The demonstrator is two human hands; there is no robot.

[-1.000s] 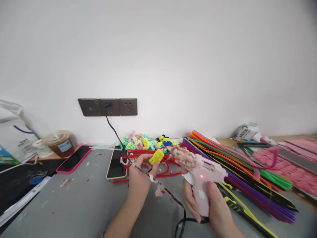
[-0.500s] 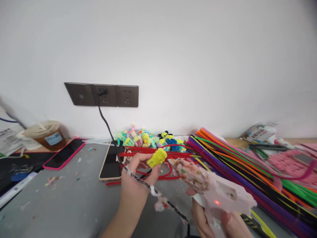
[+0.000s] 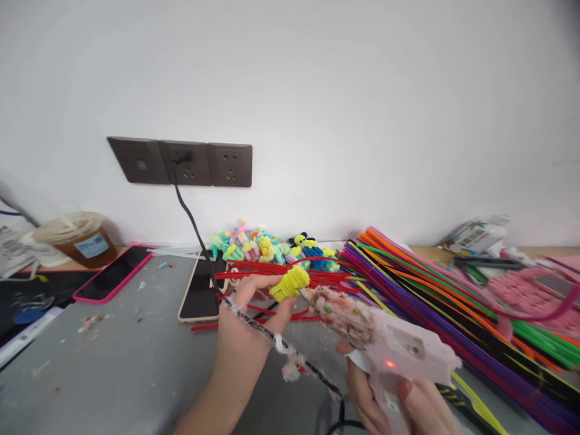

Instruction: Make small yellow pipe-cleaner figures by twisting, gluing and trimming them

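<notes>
Between the thumb and fingers of my left hand (image 3: 247,326) is a small yellow coiled pipe-cleaner piece (image 3: 290,284). My right hand (image 3: 394,393) grips a pale pink glue gun (image 3: 403,344) by its handle, and a red light glows on its side. The gun's front is crusted with old glue and fuzz. Its nozzle points left, at or very near the yellow piece; I cannot tell whether they touch. A black power cord (image 3: 254,324) with bits of glue stuck to it crosses in front of my left wrist.
Behind my hands lie red pipe cleaners (image 3: 272,269) and a pile of small pipe-cleaner figures (image 3: 258,244). Bundled coloured pipe cleaners (image 3: 435,302) spread across the right. Left are two phones (image 3: 113,275), (image 3: 202,290) and a lidded drink cup (image 3: 81,238). The cord runs to a wall socket (image 3: 183,163).
The glue gun has come slightly left, bringing its nozzle closer to the yellow piece. The yellow piece is turned a little. The whole view has shifted slightly.
</notes>
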